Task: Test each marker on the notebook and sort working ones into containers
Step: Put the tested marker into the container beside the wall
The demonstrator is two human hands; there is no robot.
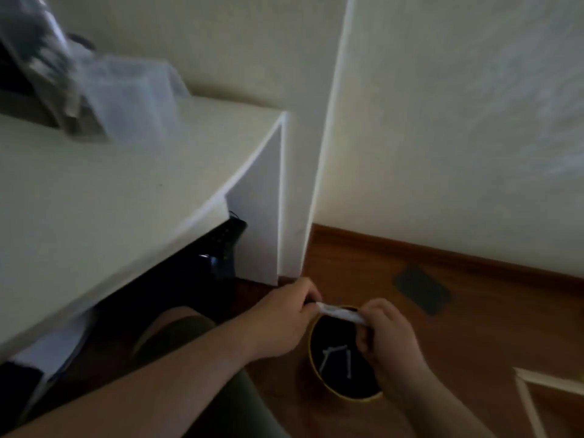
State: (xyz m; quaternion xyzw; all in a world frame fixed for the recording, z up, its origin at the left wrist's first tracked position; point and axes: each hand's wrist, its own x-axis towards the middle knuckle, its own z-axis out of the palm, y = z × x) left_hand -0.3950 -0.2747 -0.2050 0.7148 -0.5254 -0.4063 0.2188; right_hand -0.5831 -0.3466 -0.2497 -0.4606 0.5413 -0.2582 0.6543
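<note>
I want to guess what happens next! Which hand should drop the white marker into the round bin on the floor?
Probably the right hand. It holds the white marker directly above the yellow-rimmed bin, while the left hand grips only its far end, beside the rim, so it could simply let go first.

A white desk point(104, 197) is standing against the pale wall, and a clear plastic container point(132, 99) is sitting on its top near the back, blurred, with some darker things beside it that cannot be told. The brown wooden floor point(474, 327) is carrying a round bin point(316, 368) with a yellow rim, and a dark flat rectangle point(422, 289) is lying near the baseboard.
</note>
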